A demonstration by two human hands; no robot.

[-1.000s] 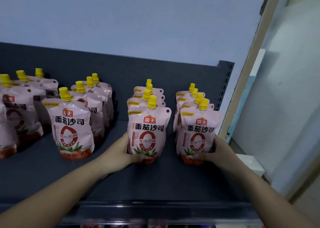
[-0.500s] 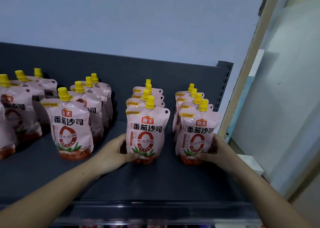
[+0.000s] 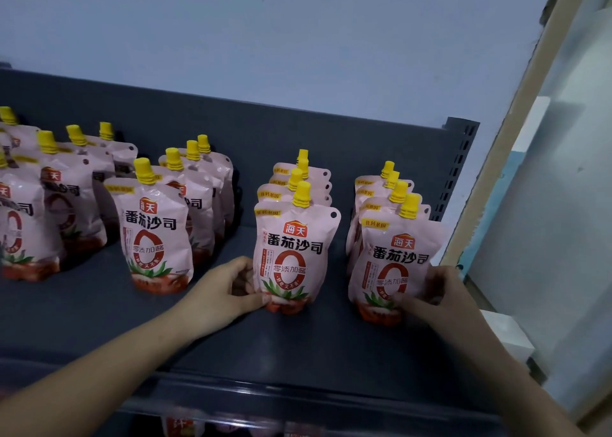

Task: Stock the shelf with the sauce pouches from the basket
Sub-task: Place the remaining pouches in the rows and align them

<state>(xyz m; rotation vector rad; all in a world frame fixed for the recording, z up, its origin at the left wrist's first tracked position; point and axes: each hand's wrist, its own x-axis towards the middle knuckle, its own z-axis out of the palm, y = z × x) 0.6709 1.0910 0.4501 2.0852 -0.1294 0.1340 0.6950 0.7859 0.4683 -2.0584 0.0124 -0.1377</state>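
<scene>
**Two front pouches being squared up**

The left hand (image 3: 231,290) is pinching the lower edge of a pink, yellow-capped plastic sauce pouch (image 3: 293,254) fronting the middle row on the dark grey metal shelf (image 3: 298,344). The right hand (image 3: 440,294), well apart, is gripping the right-hand row's front pouch (image 3: 394,264). The low grips are probably steadying each floppy pouch upright, label forward. The basket is out of view.

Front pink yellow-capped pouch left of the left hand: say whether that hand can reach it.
Probably yes: the pink yellow-capped pouch stands near the left hand, only bare dark grey shelf between them.
</scene>
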